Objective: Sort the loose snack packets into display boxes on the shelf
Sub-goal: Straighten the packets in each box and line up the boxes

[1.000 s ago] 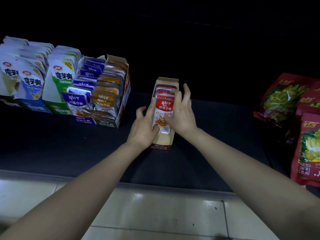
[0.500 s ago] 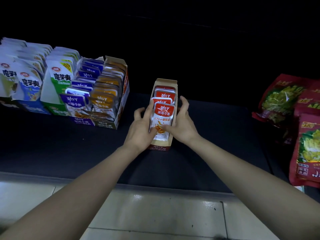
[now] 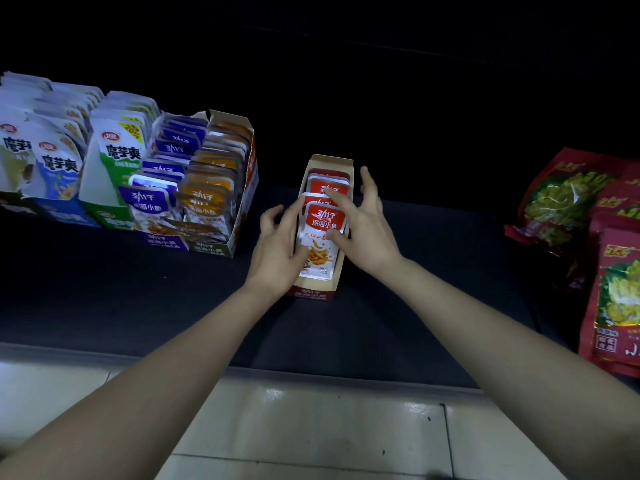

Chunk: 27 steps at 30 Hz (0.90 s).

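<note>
Packets and boxes on a shop shelf. Writing: the front red packet [image 3: 320, 237] bore "劲仔" and "深海小鱼" in white on its red upper panel, above a picture of orange strips. The same words showed on the purple packets [image 3: 152, 202] and the orange packets [image 3: 207, 202] at left. Farther left, a green-trimmed carton [image 3: 121, 154] read "魔芋爽" with a yellow "20%" corner, and a blue-trimmed carton [image 3: 59, 164] read the same. Print on the large red bags [image 3: 568, 199] at right was too blurred to read.

Containers: the front red packet headed a single leaning row of like packets inside a narrow display box [image 3: 311, 293] of tan card, which stood alone near the middle of the shelf [image 3: 433, 289]. A double display box [image 3: 251, 168] held the purple and orange rows side by side.

Hands: the left hand [image 3: 273, 254] lay at the narrow box's left side, fingers spread and loosely bent, thumb resting on the packet's lower face, forefinger along the left wall; it gripped nothing. The right hand [image 3: 370, 233] was spread wide at the right side, thumb touching the packet's right edge, forefinger laid over the packets behind, remaining fingers clear of the box.

Surface: the shelf was dark, its back lost in shadow; a pale glossy tiled floor [image 3: 311, 427] lay below its front edge.
</note>
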{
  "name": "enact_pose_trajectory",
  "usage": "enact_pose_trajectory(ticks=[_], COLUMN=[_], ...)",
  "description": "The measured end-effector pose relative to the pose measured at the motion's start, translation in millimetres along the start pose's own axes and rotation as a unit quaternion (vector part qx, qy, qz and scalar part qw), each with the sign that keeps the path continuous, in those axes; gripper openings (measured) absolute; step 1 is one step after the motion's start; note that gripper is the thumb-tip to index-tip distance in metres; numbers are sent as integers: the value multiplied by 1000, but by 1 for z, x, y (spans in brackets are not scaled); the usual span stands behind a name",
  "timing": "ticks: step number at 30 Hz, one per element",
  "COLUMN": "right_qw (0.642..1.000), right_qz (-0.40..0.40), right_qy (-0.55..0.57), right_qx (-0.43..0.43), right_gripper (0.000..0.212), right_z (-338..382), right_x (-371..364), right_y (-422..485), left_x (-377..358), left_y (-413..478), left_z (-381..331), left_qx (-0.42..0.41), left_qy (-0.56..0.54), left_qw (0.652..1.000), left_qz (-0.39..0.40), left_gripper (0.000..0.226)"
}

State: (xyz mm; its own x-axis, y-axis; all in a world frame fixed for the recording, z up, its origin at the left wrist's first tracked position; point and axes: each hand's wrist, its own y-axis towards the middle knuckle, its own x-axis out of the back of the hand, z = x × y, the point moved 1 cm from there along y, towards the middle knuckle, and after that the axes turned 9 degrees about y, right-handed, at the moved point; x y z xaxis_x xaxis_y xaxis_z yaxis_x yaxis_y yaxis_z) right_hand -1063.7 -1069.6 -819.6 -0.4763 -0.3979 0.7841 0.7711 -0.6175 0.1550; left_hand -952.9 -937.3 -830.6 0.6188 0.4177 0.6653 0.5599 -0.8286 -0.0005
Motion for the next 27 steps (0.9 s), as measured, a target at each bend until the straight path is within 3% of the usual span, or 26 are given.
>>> enact_pose_trajectory(ticks=[8,14,21,25,27], right_qw=[990,989,990,997,1000], right_qz=[-39,-12,-28,-17,-10], right_qy=[-135,-123,-125,-58,-2], right_qx=[30,76,54,55,10], right_gripper=[71,79,62,84,100], right_z=[3,9,6,7,7], right_x=[-4,-6,-11,-10,-6], right_y=[9,12,9,1,-7], left_x=[4,7,5,4,4], left_y=[-4,-6,-8,-11,-12], left_z=[-1,1,-1,0,1], left_qx=[2,1,9,11,4], left_qy=[33,31,28,21,22], left_qw=[999,999,999,999,1000], left_qz=[22,17,21,24,22], left_gripper=[79,79,82,83,84])
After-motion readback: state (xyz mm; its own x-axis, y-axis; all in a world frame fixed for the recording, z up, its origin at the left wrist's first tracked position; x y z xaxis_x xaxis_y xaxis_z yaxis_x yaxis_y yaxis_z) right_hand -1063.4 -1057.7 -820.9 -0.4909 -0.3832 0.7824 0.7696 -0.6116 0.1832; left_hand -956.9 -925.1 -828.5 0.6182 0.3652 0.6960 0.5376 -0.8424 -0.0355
